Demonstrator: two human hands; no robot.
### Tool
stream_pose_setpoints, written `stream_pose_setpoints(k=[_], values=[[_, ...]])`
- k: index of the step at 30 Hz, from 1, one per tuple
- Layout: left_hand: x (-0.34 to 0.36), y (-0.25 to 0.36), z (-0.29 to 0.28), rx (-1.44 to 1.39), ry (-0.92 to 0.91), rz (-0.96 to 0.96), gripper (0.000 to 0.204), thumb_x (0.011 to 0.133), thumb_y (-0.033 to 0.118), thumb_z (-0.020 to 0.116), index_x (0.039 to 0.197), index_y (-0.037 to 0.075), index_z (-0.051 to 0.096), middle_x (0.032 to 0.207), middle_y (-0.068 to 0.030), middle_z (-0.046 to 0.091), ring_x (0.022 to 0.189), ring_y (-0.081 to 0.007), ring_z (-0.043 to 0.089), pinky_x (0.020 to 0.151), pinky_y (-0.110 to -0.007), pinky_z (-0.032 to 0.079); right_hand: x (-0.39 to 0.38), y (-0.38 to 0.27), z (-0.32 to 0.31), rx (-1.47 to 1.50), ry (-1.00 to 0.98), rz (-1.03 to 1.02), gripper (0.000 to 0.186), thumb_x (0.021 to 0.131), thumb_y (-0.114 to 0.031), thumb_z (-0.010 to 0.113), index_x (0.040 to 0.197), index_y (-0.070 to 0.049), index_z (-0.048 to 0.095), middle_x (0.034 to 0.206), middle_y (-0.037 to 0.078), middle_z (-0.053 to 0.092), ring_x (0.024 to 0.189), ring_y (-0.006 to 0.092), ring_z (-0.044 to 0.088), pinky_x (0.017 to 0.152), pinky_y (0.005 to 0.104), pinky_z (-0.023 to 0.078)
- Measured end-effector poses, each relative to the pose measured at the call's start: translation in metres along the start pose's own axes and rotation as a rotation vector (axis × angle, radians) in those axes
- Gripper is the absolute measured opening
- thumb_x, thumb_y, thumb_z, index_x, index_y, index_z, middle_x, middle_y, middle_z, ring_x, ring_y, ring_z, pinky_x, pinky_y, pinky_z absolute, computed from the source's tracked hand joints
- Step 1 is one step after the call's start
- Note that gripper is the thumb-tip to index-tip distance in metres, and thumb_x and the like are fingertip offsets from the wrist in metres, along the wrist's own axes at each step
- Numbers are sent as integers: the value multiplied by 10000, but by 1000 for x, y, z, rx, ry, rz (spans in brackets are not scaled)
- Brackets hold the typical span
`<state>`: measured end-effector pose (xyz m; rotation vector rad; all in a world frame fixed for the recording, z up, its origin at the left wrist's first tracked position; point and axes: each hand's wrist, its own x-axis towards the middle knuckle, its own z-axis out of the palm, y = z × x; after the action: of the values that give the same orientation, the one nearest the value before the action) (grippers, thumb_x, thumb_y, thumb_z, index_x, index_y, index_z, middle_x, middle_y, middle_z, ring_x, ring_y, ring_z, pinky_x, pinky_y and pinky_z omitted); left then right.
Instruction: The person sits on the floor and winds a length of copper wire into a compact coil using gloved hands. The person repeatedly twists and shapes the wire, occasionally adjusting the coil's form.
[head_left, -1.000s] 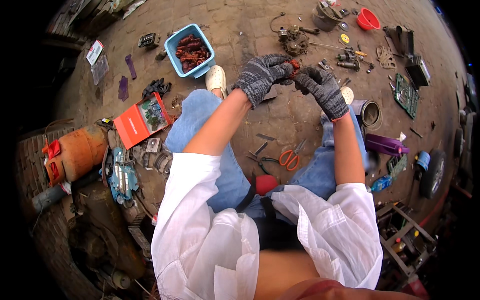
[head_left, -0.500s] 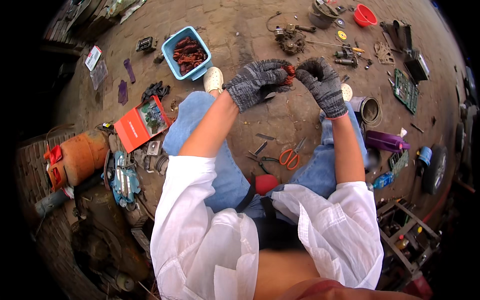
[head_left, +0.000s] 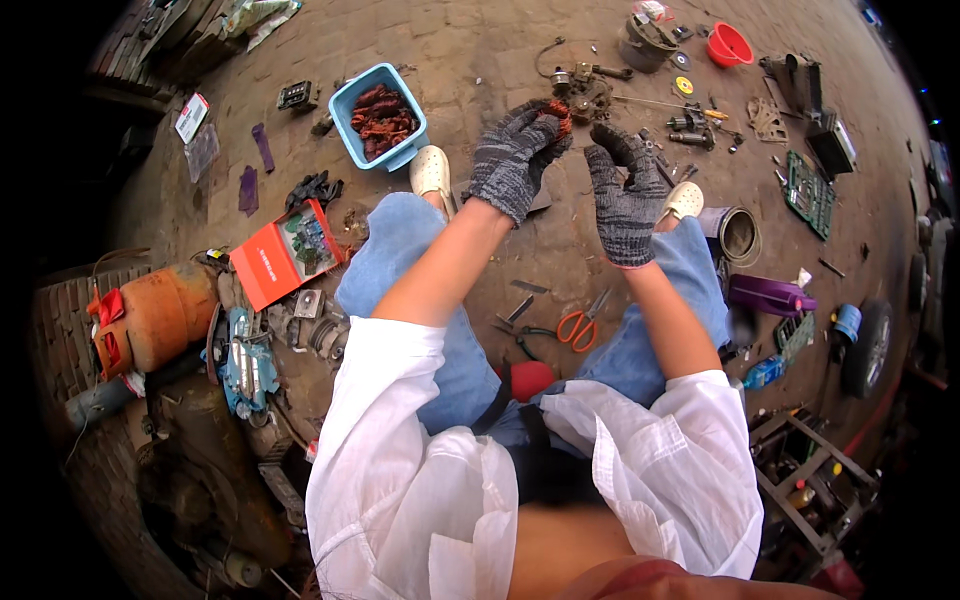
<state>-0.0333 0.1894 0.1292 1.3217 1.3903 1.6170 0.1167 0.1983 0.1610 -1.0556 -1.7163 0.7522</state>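
Note:
My left hand, in a grey knit glove, grips a small bundle of reddish copper wire at its fingertips. To its right, my right hand, gloved the same way, is held up with thumb and fingers apart and nothing visible between them. A light-blue plastic tub beyond my left foot holds more copper wire bundles. On the ground between my legs lie orange-handled scissors, pliers and a loose blade.
Left of my knee sits an open red box of small parts, with an orange gas cylinder beyond. Greasy metal parts, a dark bucket and a red basin lie ahead. A tin can and purple container are right.
My hands have drawn apart. The left has risen slightly and moved left with the copper wire, while the right has dropped lower and its fingers have spread.

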Motion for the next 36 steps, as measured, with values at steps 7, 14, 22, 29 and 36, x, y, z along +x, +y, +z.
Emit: stream_pose_setpoints(k=[7, 14, 22, 29, 36], values=[[-10, -2, 19, 557, -29, 291, 281, 774, 53, 621, 1049, 15, 575, 963, -71, 611, 856, -141, 564, 760, -241, 455, -4, -3, 23, 113, 37, 58, 300, 833, -46, 540, 1128, 3, 519, 1085, 114, 563, 986, 175, 529, 873, 293, 407], [-18, 14, 35, -246, 63, -22, 281, 759, 16, 615, 1038, 7, 587, 959, -65, 624, 880, -129, 563, 798, -240, 448, -7, -25, 19, 323, 79, 65, 285, 898, -104, 440, 1151, 19, 490, 1091, 108, 556, 999, 172, 514, 891, 300, 392], [-15, 28, 30, -293, 134, -209, 297, 724, 5, 637, 1019, 15, 599, 999, -76, 594, 890, -156, 564, 801, -261, 455, 2, 2, 14, 741, -162, 364, 318, 890, -155, 485, 1173, -9, 478, 1064, 69, 557, 946, 127, 523, 836, 251, 412], [-12, 21, 31, 407, 245, 356, 277, 667, 48, 671, 939, 100, 656, 907, -99, 534, 798, -236, 548, 722, -321, 457, -2, 13, 16, 1064, -120, 570, 319, 880, -150, 511, 1166, -13, 475, 1066, 55, 552, 939, 123, 532, 815, 228, 438], [-19, 21, 39, 573, 237, 438, 291, 641, 118, 662, 932, 130, 657, 923, -112, 530, 840, -269, 536, 730, -359, 450, -4, 37, 15, 1281, -144, 731, 287, 865, -140, 520, 1129, -30, 513, 1097, 87, 561, 1002, 175, 537, 880, 285, 434]])
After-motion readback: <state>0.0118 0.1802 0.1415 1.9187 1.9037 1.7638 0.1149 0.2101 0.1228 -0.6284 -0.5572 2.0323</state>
